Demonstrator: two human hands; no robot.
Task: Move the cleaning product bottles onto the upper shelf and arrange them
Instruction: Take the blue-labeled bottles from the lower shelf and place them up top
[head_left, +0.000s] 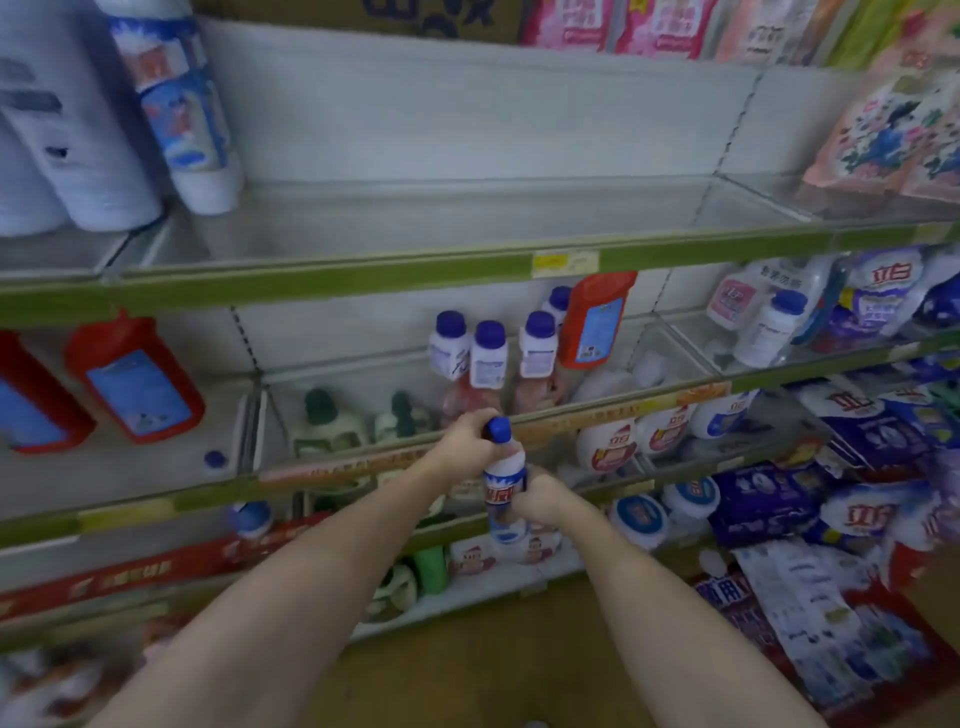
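- White plastic with a blue cap: a cleaning bottle (505, 480) is held upright in both hands in front of the shelving, level with the lower shelves and well below the upper shelf (415, 218).
- The neck just under the cap is gripped by the left hand (465, 441), fingers curled round it.
- The labelled body is clasped from the right side by the right hand (537, 496), fingers wrapped round it.
- At the left end of the upper shelf, a matching white bottle with a blue label (179, 104) is seen leaning beside large white containers (62, 135); the middle stretch of that shelf is bare glass behind a green edge strip.
- One shelf down, blue-capped white bottles (488, 353) are grouped beside a red bottle (597, 319).
- Further left on that shelf, two red bottles (135, 379) are seen, and a loose blue cap (214, 459) lies near them.
- Detergent bags (878, 312) are stacked at the right.
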